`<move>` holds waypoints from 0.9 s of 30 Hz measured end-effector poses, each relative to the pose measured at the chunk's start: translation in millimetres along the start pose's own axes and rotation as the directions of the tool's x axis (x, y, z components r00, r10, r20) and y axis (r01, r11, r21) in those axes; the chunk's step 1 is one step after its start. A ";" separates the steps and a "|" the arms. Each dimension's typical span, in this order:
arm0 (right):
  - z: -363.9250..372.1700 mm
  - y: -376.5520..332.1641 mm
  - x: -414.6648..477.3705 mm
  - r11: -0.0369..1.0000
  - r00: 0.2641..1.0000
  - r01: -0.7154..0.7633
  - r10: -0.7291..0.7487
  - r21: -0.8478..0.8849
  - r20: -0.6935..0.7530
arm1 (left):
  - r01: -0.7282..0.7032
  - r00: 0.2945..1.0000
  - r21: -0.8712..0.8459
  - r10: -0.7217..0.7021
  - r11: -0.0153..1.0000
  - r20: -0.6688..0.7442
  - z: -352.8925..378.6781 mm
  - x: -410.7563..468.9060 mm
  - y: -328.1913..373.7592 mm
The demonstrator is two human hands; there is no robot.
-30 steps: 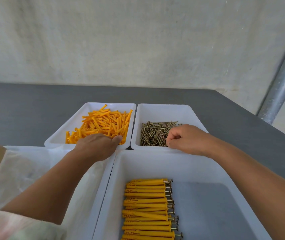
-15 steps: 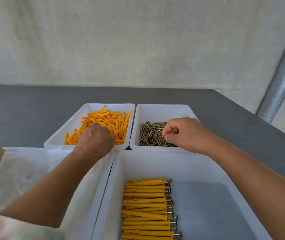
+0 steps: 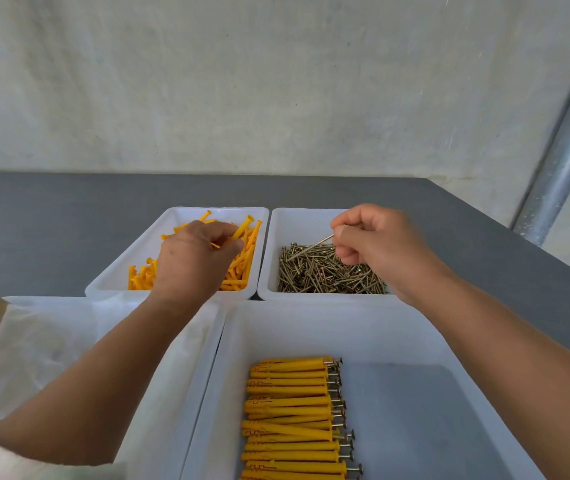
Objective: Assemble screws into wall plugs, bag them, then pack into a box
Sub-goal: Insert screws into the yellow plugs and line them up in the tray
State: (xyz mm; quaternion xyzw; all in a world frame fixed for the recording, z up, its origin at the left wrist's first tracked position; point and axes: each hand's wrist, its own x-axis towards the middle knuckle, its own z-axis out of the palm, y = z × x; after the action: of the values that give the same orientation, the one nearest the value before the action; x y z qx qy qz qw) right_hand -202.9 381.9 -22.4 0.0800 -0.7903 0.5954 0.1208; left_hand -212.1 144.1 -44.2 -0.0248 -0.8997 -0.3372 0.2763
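Hands [image 3: 191, 261] [image 3: 378, 244] above tray rims [image 3: 221, 210] [image 3: 307, 211]; plug [image 3: 240, 231] left; screw [image 3: 314, 244] right

The orange plastic wall plugs [image 3: 242, 265] look smooth and faintly waxy; the brassy metal screws [image 3: 325, 275] glint. The white plastic trays [image 3: 311, 317] are glossy, the dark grey desk [image 3: 51, 220] matt, the pale wall [image 3: 276, 81] rough, the slanted metal pipe [image 3: 564, 161] dull and mottled.

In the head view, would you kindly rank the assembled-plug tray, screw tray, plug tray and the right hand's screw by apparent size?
1. The assembled-plug tray, though nearest the camera.
2. The screw tray and plug tray look alike; not ranked.
3. The screw pinched in the right hand.
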 end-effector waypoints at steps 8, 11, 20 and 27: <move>-3.8 -11.1 -0.4 0.957 0.995 -0.032 0.059 0.288 -0.086 | -0.044 0.981 -0.152 0.071 0.987 0.179 3.7 -9.5 11.3; -5.2 -10.9 0.1 0.950 0.993 -0.037 0.070 0.311 -0.095 | -0.048 0.980 -0.099 0.066 0.994 0.190 6.7 -10.5 10.0; -2.1 -9.3 -0.9 0.952 0.997 -0.044 0.061 0.303 -0.049 | -0.063 0.983 -0.088 0.078 0.994 0.167 8.7 -11.3 8.9; -1.1 -9.1 -1.7 0.954 0.997 -0.056 0.068 0.294 -0.030 | -0.074 0.976 -0.090 0.091 0.993 0.199 7.6 -13.4 11.3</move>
State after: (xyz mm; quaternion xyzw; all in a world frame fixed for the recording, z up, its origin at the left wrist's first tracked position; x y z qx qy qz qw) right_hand -198.8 380.4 -14.2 0.0605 -0.6928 0.7109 0.1044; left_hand -201.8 159.5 -49.1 -0.1078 -0.9067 -0.3576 0.1957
